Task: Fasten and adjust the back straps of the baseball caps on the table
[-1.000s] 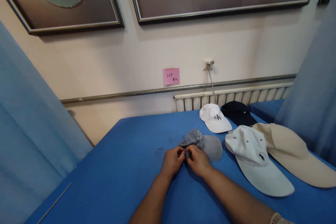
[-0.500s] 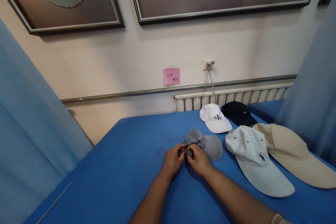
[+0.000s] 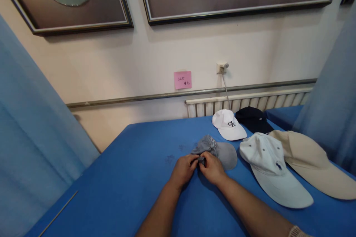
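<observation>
Blue table (image 3: 125, 177): grey cap (image 3: 218, 151) on top, nr 4 other caps (image 3: 263, 152). L hand (image 3: 184, 170) & R hand (image 3: 213, 169) pinch its dark strap (image 3: 201, 160); job prob. midway, strap not yet released.

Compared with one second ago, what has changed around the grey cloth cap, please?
The small dark-grey strap-like piece between the left hand and the right hand has shifted slightly to the right. Nothing was visibly let go. Both hands stay at the grey cloth cap; the white cloth cap with black letters stayed in place.
</observation>
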`<state>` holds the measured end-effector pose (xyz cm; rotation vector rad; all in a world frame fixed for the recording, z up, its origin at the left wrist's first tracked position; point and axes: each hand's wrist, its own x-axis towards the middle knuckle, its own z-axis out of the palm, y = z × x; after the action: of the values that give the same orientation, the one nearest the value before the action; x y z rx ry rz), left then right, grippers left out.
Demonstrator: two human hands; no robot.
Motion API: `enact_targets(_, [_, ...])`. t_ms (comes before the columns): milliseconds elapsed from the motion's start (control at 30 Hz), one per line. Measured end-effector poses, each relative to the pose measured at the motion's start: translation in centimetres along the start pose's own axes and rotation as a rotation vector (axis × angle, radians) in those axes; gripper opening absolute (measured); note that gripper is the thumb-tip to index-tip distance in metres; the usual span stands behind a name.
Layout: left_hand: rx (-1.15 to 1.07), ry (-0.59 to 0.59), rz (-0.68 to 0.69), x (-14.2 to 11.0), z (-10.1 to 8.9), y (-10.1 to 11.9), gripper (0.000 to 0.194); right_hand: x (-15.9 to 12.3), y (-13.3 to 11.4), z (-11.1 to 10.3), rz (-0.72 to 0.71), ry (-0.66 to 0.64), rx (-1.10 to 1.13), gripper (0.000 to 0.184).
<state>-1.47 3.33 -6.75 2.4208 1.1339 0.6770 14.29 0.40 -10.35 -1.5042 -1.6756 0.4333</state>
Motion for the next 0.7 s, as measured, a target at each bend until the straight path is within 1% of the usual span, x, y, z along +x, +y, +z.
enact_targets(133, [-0.052, -0.06, 0.011, 0.1, -0.4, -0.2, 0.03, 0.0, 0.0, 0.0, 0.007, -0.016, -0.012, 0.013])
enact_targets(267, [-0.011, -0.106, 0.021, 0.1, -0.7, -0.1, 0.031, 0.1, 0.0, -0.1, 0.008, -0.032, -0.023, 0.012])
enact_targets(400, [0.122, -0.095, 0.006, 0.0, -0.5, 0.3, 0.031, 0.0, -0.1, -0.1, 0.022, -0.039, -0.031, 0.012])
enact_targets(533, [0.261, -0.085, -0.064, 0.0, -0.1, 0.9, 0.033, 0.0, -0.2, -0.2, 0.031, -0.031, -0.044, 0.01])
enact_targets(600, [0.297, -0.076, -0.094, 0.0, -0.1, 1.1, 0.032, 0.0, -0.2, -0.2, 0.039, -0.029, -0.046, 0.009])
enact_targets(700, [0.293, -0.061, -0.118, -0.1, 0.0, 1.2, 0.03, 0.0, -0.3, -0.2, 0.037, -0.026, -0.039, 0.009])
